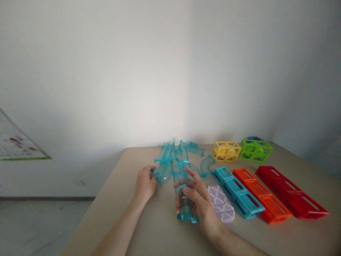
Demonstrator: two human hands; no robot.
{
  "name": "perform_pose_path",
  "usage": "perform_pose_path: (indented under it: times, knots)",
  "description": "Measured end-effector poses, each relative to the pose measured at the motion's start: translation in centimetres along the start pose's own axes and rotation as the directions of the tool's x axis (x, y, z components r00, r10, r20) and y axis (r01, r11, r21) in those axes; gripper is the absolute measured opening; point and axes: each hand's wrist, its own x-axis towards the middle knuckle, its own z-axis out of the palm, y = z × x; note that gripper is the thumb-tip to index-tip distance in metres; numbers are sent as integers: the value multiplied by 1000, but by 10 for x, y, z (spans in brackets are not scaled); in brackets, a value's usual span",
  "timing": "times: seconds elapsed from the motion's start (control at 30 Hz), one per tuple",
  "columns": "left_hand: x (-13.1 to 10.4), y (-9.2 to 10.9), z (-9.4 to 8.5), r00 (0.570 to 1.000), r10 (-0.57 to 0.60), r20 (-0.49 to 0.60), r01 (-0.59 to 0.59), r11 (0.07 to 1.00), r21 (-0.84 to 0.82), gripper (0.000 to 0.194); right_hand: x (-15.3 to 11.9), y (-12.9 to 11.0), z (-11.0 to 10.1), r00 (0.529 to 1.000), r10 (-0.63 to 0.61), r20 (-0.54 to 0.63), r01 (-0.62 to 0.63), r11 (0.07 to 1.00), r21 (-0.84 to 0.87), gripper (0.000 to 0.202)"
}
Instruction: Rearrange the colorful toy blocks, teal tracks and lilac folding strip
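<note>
My right hand (195, 202) is wrapped round a straight translucent teal track piece (185, 208), which points away from me above the table. To its left, my left hand (146, 183) has its fingers closed at the left end of a curved teal piece (165, 171); a small teal part shows at the fingertips. Beyond both hands lies a loose pile of teal track pieces (167, 151), straight and curved. Another curved teal piece (206, 165) rests to the right of the pile.
On the table (114, 199), right of my right hand, are purple triangle tiles (221, 204) and blue (238, 192), orange (262, 195) and red (291, 192) frame stacks. Yellow (226, 152) and green (255, 150) boxes stand behind them, near the wall.
</note>
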Motion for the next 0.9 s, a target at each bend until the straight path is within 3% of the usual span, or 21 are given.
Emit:
perform_pose_path:
  times: [0.3,0.57,0.73,0.9]
  knots:
    - [13,-4,-1,996,-63,-69,55,992,-115,30,-1,1,0,1000,25,-2,-25,1000,18,55]
    - [35,-9,6,998,-25,65,37,981,-191,47,0,4,-1,1000,14,17,-14,999,30,56]
    - [41,-15,9,988,13,151,16,982,-188,37,0,4,-1,1000,7,19,-7,1000,0,55]
    - [41,-15,8,998,-8,60,20,978,-207,32,1,6,-3,999,15,30,-15,1000,-12,55]
